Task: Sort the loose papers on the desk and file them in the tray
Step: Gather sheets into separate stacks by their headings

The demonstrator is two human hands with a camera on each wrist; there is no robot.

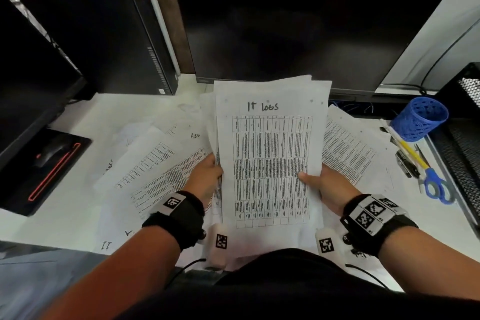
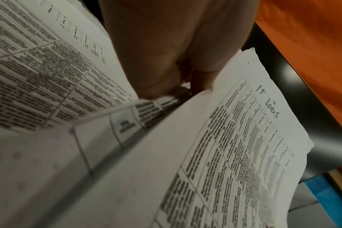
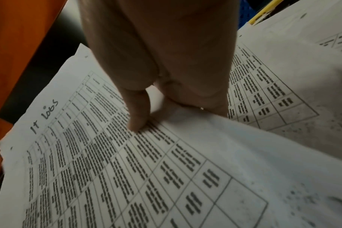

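Note:
I hold a stack of printed sheets (image 1: 270,163) upright over the desk; its top page is a table headed "IT logs" (image 2: 234,146) (image 3: 111,162). My left hand (image 1: 207,176) grips the stack's left edge (image 2: 178,86). My right hand (image 1: 322,184) grips the right edge, thumb pressed on the top page and fingers behind (image 3: 156,108). More loose printed papers (image 1: 161,171) lie spread on the white desk (image 1: 85,117) under and on both sides of the stack. A black mesh tray (image 1: 465,153) stands at the right edge of the desk.
A dark monitor (image 1: 298,21) stands straight ahead, a black computer tower (image 1: 98,34) at back left. A black mouse on its pad (image 1: 52,153) lies left. A tipped blue mesh pen cup (image 1: 420,118), pens and blue-handled scissors (image 1: 436,187) lie right, beside the tray.

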